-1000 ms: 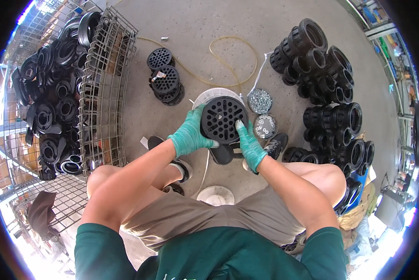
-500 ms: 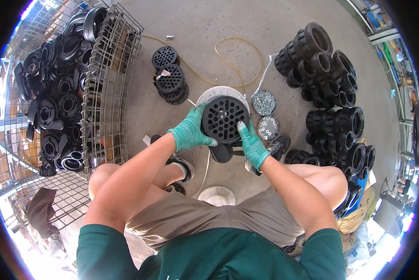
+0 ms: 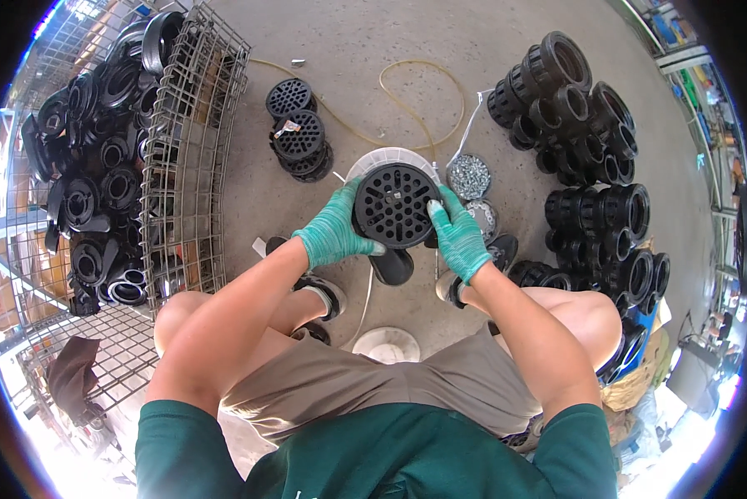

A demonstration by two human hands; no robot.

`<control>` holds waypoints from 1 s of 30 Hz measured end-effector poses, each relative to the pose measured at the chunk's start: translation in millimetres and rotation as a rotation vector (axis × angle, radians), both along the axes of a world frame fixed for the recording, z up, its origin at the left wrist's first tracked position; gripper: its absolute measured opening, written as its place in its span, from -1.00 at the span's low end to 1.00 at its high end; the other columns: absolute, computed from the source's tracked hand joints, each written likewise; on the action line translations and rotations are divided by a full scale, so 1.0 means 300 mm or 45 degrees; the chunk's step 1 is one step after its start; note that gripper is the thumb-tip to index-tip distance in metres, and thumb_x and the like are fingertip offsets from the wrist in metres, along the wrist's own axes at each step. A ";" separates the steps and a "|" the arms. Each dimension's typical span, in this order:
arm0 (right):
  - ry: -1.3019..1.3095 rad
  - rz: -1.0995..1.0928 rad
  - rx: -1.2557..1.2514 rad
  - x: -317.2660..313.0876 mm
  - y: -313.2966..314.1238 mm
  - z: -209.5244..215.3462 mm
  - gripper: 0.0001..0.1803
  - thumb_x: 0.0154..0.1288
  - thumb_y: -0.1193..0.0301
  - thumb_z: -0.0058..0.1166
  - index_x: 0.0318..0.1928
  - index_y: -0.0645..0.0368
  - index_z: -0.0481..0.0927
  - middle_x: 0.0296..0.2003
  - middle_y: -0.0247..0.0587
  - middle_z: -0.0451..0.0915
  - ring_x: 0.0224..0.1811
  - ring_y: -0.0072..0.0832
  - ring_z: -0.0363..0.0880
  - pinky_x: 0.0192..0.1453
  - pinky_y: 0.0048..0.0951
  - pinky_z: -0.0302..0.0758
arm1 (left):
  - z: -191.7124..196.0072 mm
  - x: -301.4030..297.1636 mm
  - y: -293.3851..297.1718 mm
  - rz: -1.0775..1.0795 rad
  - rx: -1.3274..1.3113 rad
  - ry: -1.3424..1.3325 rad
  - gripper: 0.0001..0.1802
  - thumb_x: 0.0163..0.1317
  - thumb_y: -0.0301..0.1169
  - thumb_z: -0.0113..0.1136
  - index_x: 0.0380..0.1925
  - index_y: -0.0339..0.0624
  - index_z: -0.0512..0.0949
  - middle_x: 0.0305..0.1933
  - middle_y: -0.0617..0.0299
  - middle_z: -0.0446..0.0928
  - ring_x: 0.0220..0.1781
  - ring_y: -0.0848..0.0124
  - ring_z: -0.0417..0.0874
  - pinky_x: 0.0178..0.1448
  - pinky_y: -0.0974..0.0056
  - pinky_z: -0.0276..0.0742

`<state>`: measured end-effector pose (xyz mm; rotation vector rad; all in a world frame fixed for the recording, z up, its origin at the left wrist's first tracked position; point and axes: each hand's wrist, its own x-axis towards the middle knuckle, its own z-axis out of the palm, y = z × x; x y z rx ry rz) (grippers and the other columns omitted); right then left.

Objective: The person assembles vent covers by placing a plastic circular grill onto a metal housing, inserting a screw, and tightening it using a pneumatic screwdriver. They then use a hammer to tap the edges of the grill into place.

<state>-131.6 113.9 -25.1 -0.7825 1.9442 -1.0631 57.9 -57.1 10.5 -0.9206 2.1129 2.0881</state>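
In front of me is a round black drain body with a perforated grate (image 3: 398, 193) on top and a short pipe outlet pointing toward me. My left hand (image 3: 338, 229), in a green knit glove, clasps its left side with the thumb near the front rim. On the other side my right hand (image 3: 459, 235), gloved the same way, grips the right rim, its pale thumb tip on the grate's edge. Behind and beneath the drain shows the pale rim of a white round bucket-like stand (image 3: 383, 155). How far the drain rests on it is hidden.
Stacked drain grates (image 3: 299, 135) stand on the floor at far left, beside a wire cage (image 3: 190, 166) full of black fittings. Tubs of small metal parts (image 3: 469, 176) and washers (image 3: 482, 218) sit right. Black ribbed parts (image 3: 598, 212) are piled farther right. A yellowish hose (image 3: 423, 64) loops behind.
The drain and both hands have shifted slightly away from me and to the left. My grip stays about the same, and the whole view has moved a little.
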 end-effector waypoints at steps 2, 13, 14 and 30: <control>-0.175 -0.068 0.071 -0.003 0.005 -0.008 -0.38 0.58 0.12 0.01 0.46 0.21 0.34 0.09 0.11 0.64 0.07 -0.31 0.63 0.21 -0.35 0.52 | 0.007 -0.003 -0.004 -0.050 -0.070 -0.017 0.47 -0.30 -0.41 0.75 0.56 -0.33 -0.09 0.51 0.00 0.27 0.53 0.18 0.32 0.60 0.07 0.28; -0.222 -0.084 -0.028 0.004 0.015 -0.013 -0.35 0.59 0.10 0.00 0.46 0.27 0.32 0.19 0.08 0.60 0.17 -0.36 0.58 0.27 -0.37 0.49 | 0.048 -0.015 -0.025 -0.154 -0.161 -0.090 0.40 -0.29 -0.37 0.76 0.53 -0.35 0.00 0.46 -0.03 0.34 0.49 0.14 0.37 0.57 0.05 0.31; -0.228 -0.095 -0.017 0.008 0.014 -0.010 -0.35 0.59 0.10 0.00 0.46 0.28 0.32 0.20 0.10 0.60 0.19 -0.34 0.58 0.28 -0.37 0.49 | 0.048 -0.012 -0.025 -0.167 -0.188 -0.109 0.40 -0.28 -0.36 0.76 0.53 -0.35 0.00 0.47 -0.03 0.33 0.50 0.14 0.37 0.57 0.05 0.31; -0.182 -0.100 0.004 0.009 0.015 0.002 -0.32 0.57 0.07 0.03 0.46 0.28 0.33 0.12 0.08 0.64 0.08 -0.36 0.62 0.20 -0.36 0.53 | 0.027 -0.015 -0.030 -0.175 -0.172 -0.063 0.39 -0.27 -0.39 0.75 0.53 -0.34 -0.01 0.48 -0.04 0.32 0.51 0.15 0.36 0.60 0.06 0.29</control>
